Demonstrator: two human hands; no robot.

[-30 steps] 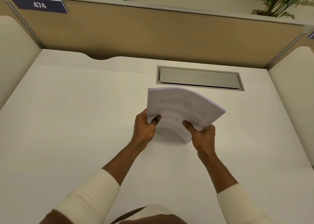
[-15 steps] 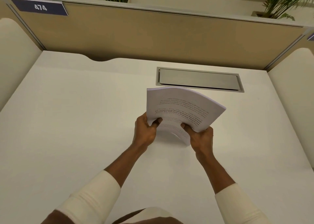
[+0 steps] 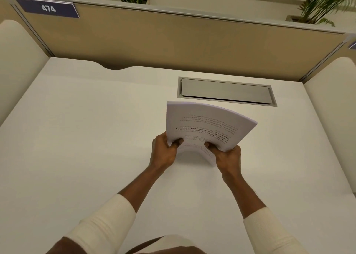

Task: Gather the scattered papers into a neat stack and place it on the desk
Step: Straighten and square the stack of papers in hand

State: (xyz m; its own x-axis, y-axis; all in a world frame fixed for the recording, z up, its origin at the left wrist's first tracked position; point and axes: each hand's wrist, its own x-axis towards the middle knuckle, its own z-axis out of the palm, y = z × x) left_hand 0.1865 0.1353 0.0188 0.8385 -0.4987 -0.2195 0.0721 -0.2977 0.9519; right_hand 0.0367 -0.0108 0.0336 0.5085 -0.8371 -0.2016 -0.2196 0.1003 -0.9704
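Now both hands, left hand (image 3: 163, 152), right hand (image 3: 227, 157), paper stack (image 3: 207, 125) seemingly aloft

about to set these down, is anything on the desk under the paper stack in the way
Nothing visible is. The desk below the paper stack, held in the left hand and right hand, looks bare; the metal cable hatch lies farther back.

Both hands (image 3: 194, 153) gripping bowed paper stack (image 3: 208, 124), seemingly above desk (image 3: 86, 138)
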